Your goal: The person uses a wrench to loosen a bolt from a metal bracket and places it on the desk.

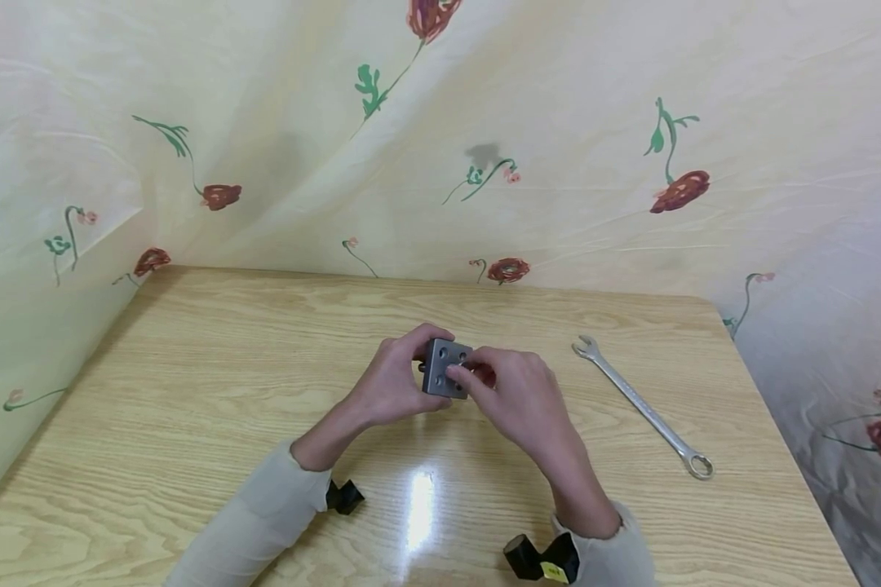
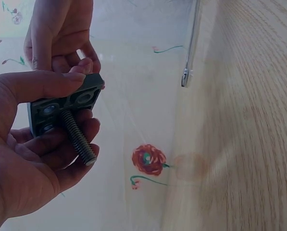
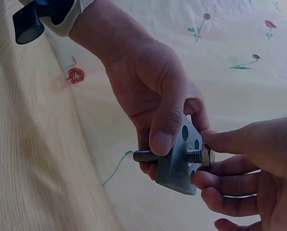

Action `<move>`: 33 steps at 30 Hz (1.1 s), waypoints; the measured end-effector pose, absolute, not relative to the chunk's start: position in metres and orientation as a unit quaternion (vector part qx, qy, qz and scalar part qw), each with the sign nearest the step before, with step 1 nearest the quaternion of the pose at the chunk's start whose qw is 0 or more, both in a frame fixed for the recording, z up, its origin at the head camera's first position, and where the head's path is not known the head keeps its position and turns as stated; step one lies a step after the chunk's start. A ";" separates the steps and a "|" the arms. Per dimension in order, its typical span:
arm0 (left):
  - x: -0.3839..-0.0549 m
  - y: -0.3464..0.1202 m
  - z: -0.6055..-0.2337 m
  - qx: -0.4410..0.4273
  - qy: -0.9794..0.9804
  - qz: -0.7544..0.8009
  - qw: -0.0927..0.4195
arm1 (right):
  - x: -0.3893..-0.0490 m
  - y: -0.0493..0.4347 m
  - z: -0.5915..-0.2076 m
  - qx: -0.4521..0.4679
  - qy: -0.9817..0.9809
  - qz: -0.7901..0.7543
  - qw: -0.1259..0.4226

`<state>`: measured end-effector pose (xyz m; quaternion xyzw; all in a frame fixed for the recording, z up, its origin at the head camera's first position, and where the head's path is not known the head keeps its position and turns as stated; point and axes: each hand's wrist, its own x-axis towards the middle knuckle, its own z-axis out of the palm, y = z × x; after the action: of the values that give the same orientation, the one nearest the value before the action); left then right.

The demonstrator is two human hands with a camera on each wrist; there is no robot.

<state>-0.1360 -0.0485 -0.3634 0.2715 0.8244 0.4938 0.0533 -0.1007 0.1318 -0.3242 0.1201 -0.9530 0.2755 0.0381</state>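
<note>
Right wrist view: my left grip (image 3: 155, 91) clasps the plate (image 3: 178, 177) while my right grip (image 3: 273, 171) pinches the bolt (image 3: 195, 156) by its head, so I should keep it square, turning gently

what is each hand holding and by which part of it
The left hand grips the metal block by its edges; the right hand pinches the bolt by its head.
</note>
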 end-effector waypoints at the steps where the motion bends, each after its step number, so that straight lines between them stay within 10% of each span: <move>1: -0.136 -0.048 -0.364 0.273 0.824 0.493 0.052 | -0.101 0.131 -0.324 0.123 -0.952 0.276 0.042; 33: -0.136 -0.048 -0.363 0.286 0.817 0.499 0.035 | -0.100 0.130 -0.332 0.245 -0.920 0.238 0.192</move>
<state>-0.1358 -0.0479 -0.3635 0.2859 0.8173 0.4990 0.0349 -0.1003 0.1297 -0.3322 0.2450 -0.9200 0.2380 0.1919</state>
